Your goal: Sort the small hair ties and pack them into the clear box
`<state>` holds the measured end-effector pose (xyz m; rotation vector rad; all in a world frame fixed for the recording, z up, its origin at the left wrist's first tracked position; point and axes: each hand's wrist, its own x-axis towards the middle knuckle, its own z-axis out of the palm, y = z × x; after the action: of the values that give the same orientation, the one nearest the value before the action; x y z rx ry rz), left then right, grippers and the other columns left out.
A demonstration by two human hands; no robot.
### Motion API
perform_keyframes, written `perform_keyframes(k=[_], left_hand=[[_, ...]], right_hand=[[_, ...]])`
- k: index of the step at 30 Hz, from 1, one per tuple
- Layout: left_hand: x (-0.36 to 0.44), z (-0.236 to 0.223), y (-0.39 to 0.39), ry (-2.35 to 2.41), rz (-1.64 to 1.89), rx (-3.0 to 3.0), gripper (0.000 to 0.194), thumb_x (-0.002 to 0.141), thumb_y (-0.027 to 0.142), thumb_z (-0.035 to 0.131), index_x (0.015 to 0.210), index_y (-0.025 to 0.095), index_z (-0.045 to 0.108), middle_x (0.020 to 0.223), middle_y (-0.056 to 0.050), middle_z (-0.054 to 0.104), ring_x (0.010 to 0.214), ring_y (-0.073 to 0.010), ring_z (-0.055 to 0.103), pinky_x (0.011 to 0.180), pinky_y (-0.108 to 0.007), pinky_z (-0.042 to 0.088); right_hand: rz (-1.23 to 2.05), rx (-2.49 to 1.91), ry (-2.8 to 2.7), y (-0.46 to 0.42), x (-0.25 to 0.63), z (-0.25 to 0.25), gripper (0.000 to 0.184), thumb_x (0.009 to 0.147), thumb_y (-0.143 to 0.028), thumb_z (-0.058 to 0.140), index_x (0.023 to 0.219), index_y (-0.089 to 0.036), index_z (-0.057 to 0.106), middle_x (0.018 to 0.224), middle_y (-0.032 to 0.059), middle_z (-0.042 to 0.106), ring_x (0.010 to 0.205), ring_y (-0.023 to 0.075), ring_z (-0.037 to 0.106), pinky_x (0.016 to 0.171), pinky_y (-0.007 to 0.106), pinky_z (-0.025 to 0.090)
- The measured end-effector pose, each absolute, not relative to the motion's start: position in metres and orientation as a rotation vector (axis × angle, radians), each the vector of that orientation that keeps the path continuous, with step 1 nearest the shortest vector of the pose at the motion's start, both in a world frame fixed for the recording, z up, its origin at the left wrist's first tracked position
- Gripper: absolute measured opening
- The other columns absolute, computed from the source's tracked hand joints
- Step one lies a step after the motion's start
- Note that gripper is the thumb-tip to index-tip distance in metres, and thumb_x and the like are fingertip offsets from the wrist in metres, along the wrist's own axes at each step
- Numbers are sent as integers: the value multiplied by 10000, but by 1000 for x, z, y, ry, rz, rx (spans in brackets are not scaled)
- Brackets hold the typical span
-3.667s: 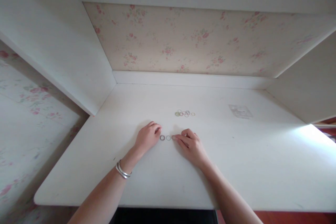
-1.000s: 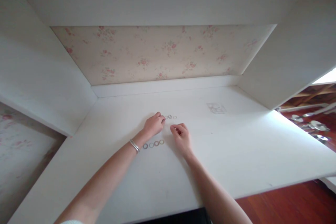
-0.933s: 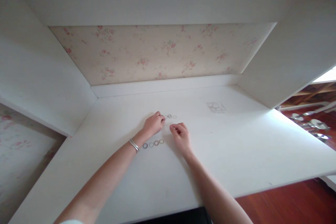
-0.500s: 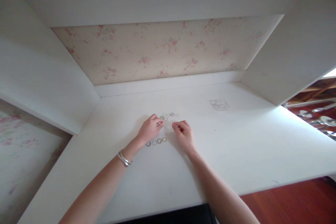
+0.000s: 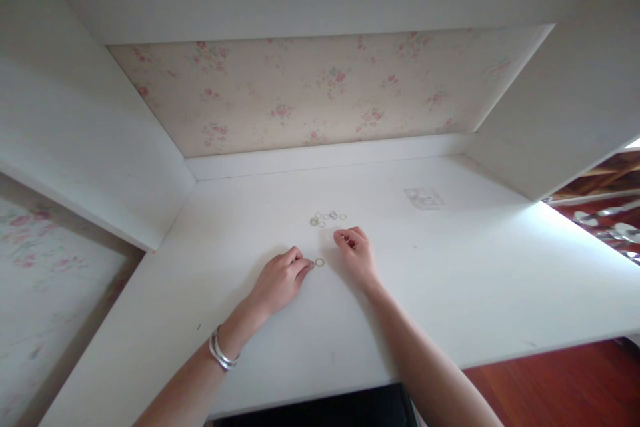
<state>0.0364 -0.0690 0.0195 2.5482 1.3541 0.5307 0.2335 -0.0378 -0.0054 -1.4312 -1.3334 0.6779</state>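
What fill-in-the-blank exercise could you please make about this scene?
A silver metal bracelet circles the ____ wrist.
A flat, clear plastic packet lies to the ____ of the cluster of thin, round, yellowish and grey rings.
The bare right hand is nearer to that cluster than the bare ____ hand.
The smooth tabletop is ____ in colour.
Missing words: left; right; left; white.

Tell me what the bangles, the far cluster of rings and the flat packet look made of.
Bangles: probably polished metal, silver-coloured with bright highlights.
Rings: perhaps metal, thin, greyish to yellowish; too small to judge the finish.
Packet: likely clear plastic, since the white tabletop shows through.
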Motion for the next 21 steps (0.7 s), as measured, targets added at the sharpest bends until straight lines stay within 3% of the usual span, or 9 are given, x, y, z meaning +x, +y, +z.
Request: perform_keyframes(k=[10, 17, 21], left_hand=[[28, 23, -70, 1406, 625, 2406, 253, 923, 309, 418, 990, 241, 651, 900, -37, 580, 764, -131, 579, 750, -258, 467], [5, 11, -58, 1469, 881, 2041, 246, 899, 336, 444, 950, 209, 648, 921, -43, 601, 779, -132, 601, 725, -244, 490], [-4, 8, -50, 1467, 877, 1930, 236, 872, 325, 472, 915, 194, 663, 885, -40, 616, 763, -137, 594, 715, -255, 485]], right_hand=[[641, -1499, -1510, -38, 233, -11, 263, 837, -383, 477, 857, -221, 685, 846, 20, 576, 619, 115, 510, 617, 263, 419], [270, -1629, -1845, -27, 221, -16, 378, 825, -294, 519, 1199, -309, 576, 1004, 96, 592, 893, 233, 514, 774, 365, 372], [173, -1680, -1928, -19, 217, -15, 327, 838, -306, 518, 1152, -332, 605, 983, 98, 580, 860, 235, 509, 752, 373, 348]])
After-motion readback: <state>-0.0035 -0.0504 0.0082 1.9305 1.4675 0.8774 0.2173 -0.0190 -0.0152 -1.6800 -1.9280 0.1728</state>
